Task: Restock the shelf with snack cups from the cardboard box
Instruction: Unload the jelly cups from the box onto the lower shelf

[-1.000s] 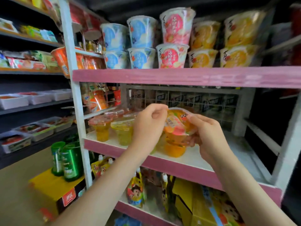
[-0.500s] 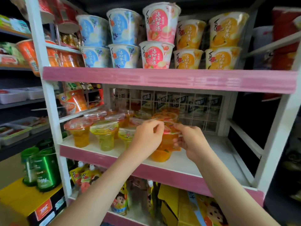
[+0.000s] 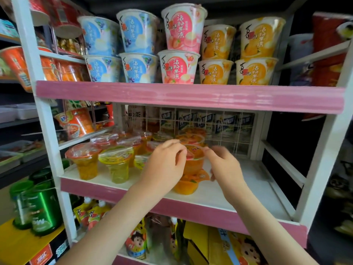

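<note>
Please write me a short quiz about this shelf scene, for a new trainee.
1. True or false: the pink cups stand at the far left of the top shelf.
2. The orange jelly cup between the left hand and right hand rests on: A) the bare shelf board; B) another orange jelly cup; C) a green can.
3. How many blue cups show on the top shelf?
Key: 1 false, the pink cups stand between the blue cups and the orange cups; 2 B; 3 four.
</note>
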### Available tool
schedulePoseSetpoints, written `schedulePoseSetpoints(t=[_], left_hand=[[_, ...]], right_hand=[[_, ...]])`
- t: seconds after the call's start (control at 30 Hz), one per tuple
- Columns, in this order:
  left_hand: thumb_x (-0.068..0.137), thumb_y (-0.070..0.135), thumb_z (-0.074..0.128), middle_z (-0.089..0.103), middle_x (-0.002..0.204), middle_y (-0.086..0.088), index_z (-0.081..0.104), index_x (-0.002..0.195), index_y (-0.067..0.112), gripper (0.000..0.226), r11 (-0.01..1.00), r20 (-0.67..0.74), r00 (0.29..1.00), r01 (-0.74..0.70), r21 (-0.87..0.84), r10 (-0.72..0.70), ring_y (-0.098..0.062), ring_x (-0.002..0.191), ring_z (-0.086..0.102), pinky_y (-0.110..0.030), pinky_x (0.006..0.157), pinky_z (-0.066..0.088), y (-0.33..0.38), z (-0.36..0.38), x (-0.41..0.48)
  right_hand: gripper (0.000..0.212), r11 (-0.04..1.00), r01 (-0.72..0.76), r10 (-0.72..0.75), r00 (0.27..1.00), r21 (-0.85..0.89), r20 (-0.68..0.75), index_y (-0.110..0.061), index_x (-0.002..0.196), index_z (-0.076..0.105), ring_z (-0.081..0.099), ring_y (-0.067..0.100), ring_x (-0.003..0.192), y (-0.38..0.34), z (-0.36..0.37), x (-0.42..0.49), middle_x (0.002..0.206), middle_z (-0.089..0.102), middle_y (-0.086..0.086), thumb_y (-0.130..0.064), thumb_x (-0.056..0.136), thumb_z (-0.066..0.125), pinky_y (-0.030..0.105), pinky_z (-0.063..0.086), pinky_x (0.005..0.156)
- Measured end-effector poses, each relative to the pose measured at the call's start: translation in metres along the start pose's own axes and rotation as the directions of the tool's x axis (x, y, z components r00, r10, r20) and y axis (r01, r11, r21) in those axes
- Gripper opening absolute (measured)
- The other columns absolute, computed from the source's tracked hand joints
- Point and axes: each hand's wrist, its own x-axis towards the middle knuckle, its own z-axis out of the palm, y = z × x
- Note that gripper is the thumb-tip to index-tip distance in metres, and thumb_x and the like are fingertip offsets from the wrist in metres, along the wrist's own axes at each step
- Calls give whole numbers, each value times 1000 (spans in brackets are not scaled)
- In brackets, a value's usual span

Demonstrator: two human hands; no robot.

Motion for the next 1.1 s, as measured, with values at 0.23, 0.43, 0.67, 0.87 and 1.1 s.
schedulePoseSetpoints(t=[0.23, 0.43, 0.67, 0.87, 1.1], left_hand=[[92, 29, 42, 60, 114, 4, 66, 108, 13, 33, 995, -231, 967, -100, 21, 102, -8, 108, 54, -12, 96, 38, -28, -51, -67], [89, 11, 43, 59, 91, -4, 64, 93, 1, 23, 976, -427, 892, 202, 83, -148, -13, 89, 53, -6, 87, 33, -118, -90, -186], [87, 9, 59, 57, 90, -12, 57, 98, 1, 14, 805, -283, 836, 537, 251, -470, -17, 83, 51, -22, 74, 41, -214, -135, -369], [93, 11, 54, 56, 116, -6, 49, 125, 7, 33, 414, -27, 453, 835, 362, -891, -23, 106, 57, -29, 83, 47, -295, -178, -449], [92, 28, 54, 40, 141, -6, 27, 144, 19, 59, 280, 148, 240, 755, 593, -959, -21, 124, 45, -36, 102, 40, -341, -163, -537]], right_hand=[[26, 567, 810, -814, 579, -148, 45, -9, 116, 56, 51, 11, 91, -12, 47, -80, 102, 54, -2, -16, 91, 48, 18, 42, 81], [29, 558, 820, -807, 498, 129, 318, 0, 114, 57, 53, 25, 94, 0, 173, -147, 99, 58, 11, -7, 87, 46, 29, 42, 84], [29, 627, 730, -663, 319, 271, 677, 0, 109, 56, 53, 36, 96, 34, 319, -282, 103, 56, 17, -10, 85, 44, 46, 45, 86], [55, 650, 715, -467, 111, 256, 877, -5, 142, 32, 35, 24, 129, 38, 408, -369, 140, 39, 11, -1, 91, 51, 32, 33, 105], [88, 586, 806, -189, 32, 87, 981, -15, 151, -3, 10, 24, 145, 100, 441, -387, 158, 10, 8, -3, 89, 58, 35, 19, 115]])
